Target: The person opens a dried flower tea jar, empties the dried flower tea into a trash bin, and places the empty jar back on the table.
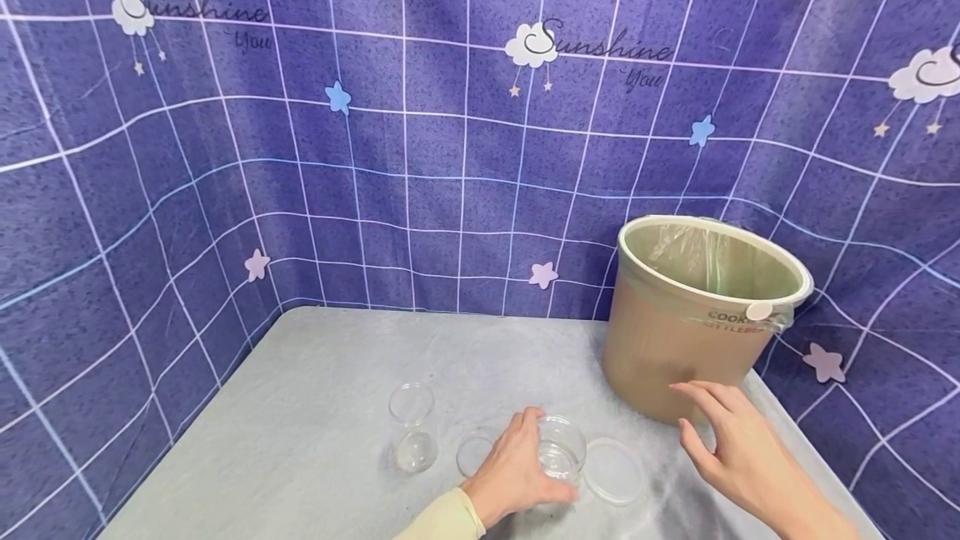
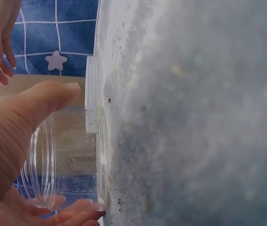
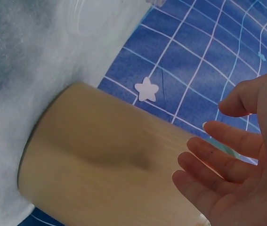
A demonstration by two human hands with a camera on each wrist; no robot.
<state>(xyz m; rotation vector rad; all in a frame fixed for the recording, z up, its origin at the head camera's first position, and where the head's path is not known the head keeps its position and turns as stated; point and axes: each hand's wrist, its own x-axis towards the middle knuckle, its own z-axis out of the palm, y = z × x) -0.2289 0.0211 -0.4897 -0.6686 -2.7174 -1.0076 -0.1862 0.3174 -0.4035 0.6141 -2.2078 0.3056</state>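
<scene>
A clear round plastic jar (image 1: 561, 450) stands upright on the grey table. My left hand (image 1: 513, 467) spans its left side, fingers at the back and thumb in front. In the left wrist view the thumb (image 2: 60, 96) is stretched out beside the jar wall (image 2: 74, 155), with a small gap apparent, and the fingers lie along the opposite side. Right of the jar lies a flat translucent lid (image 1: 617, 472). My right hand (image 1: 738, 448) hovers before the beige bin, its fingers loosely bent and holding nothing.
A beige bin (image 1: 675, 357) with a plastic liner stands at the right rear. A second clear jar (image 1: 417, 451) is at the left, and another clear disc (image 1: 472, 453) is partly behind my left hand. A blue gridded curtain (image 1: 450, 148) surrounds the table (image 1: 322, 373).
</scene>
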